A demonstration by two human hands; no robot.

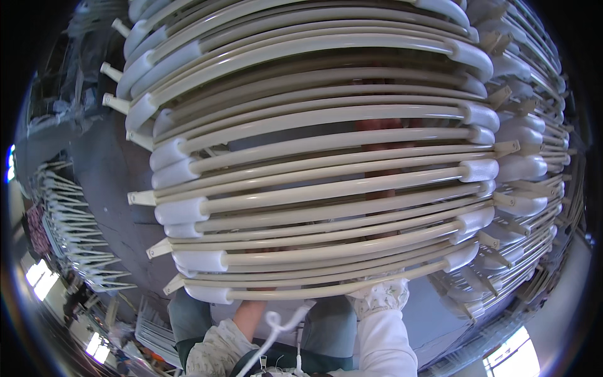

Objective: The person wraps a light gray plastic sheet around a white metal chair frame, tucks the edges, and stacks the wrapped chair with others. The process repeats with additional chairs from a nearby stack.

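Observation:
A big stack of cream plastic hanger bars (326,188) with white end caps fills the middle of the view, close to the camera. Both my arms reach up under it from the lower edge. My left hand (252,306) disappears behind the lowest bar, with only the bare wrist above a patterned sleeve showing. My right hand (384,143) lies behind the bars, its skin showing through the gaps, above a white sleeve with a flowered cuff (379,295). The fingers of both hands are hidden. A white hanger hook (275,322) hangs between my arms.
A second stack of the same bars (531,157) stands close on the right. More white hanger parts (78,242) lie piled on the grey floor (110,169) at the left. Bright windows show at the lower corners.

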